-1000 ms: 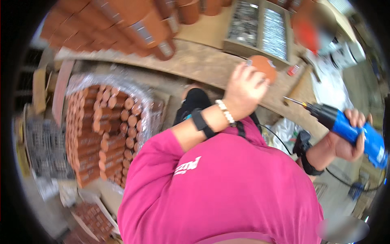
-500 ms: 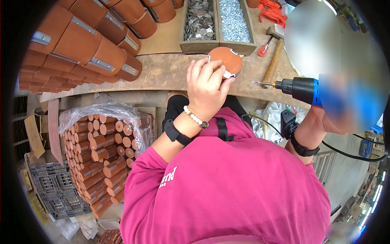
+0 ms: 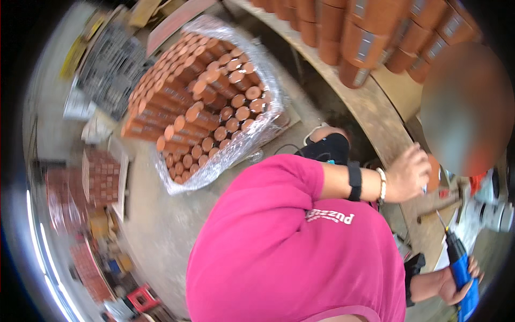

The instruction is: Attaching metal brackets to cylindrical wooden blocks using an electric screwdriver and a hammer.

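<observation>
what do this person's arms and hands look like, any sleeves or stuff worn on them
The left hand is gloveless, with a pale beaded bracelet at the wrist, a black strap on the forearm and a short magenta sleeve. The right hand is gloveless too, with a black band near its wrist, details blurred.

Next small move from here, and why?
Probably bring the blue power driver toward the terracotta piece: the right hand grips the driver, its bit apart from the piece, while the left hand is at the piece's edge, seemingly steadying it.
</observation>
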A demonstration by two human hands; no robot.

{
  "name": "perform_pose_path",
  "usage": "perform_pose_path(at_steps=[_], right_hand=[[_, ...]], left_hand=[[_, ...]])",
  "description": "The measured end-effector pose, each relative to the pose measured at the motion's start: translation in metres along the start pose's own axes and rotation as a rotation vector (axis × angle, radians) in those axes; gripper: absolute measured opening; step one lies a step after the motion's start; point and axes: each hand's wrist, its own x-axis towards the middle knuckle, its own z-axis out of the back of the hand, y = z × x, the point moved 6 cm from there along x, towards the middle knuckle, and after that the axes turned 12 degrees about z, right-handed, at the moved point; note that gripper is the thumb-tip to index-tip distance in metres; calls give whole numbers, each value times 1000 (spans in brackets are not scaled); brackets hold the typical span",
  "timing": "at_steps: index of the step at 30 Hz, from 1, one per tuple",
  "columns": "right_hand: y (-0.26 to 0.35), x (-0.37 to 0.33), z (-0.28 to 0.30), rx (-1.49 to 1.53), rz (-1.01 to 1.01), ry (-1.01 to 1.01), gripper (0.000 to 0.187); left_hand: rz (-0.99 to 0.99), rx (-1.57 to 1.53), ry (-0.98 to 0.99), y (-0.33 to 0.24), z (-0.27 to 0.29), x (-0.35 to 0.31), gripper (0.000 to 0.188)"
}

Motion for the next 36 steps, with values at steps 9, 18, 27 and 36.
perform_pose_path(at_steps=[9,18,27,36], right_hand=[[-29,-19,-70,76,-28,-90,31],[-26,3,-23,28,-72,12,38],[-20,-22,-64,62,-108,13,55],[-17,-26,-105,68,9,212,52]], left_hand=[[48,-26,-86,2,1,-10,17],[130,-53,-25,7,7,-4,20],[57,-78,69,8,10,7,21],[113,-106,176,9,2,6,24]])
